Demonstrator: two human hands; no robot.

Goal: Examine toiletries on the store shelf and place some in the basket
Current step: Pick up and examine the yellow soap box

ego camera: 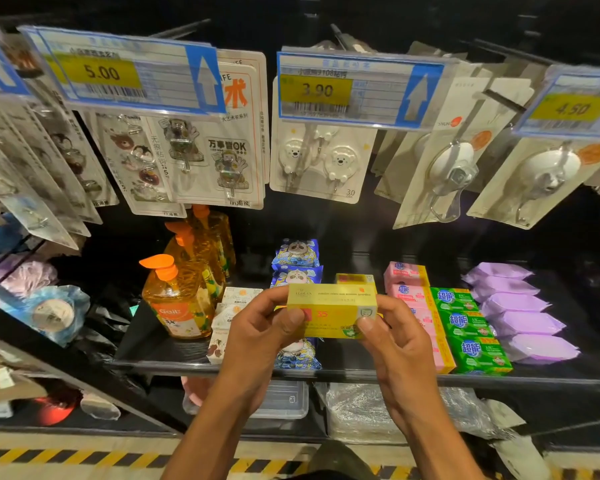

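A yellow soap box (331, 308) is held up in front of the shelf, long side level. My left hand (260, 336) grips its left end, thumb on the front face. My right hand (395, 341) grips its right end the same way. Behind the box, on the black shelf (361, 370), another yellow box (355, 279) stands in its row. No basket is in view.
On the shelf: orange pump bottles (177, 299) at left, blue panda packs (297, 258), pink soap boxes (407, 282), green soap boxes (471, 332), purple packs (520, 310) at right. Hook packs and price tags (354, 90) hang above. A hazard-striped floor edge (84, 457) runs below.
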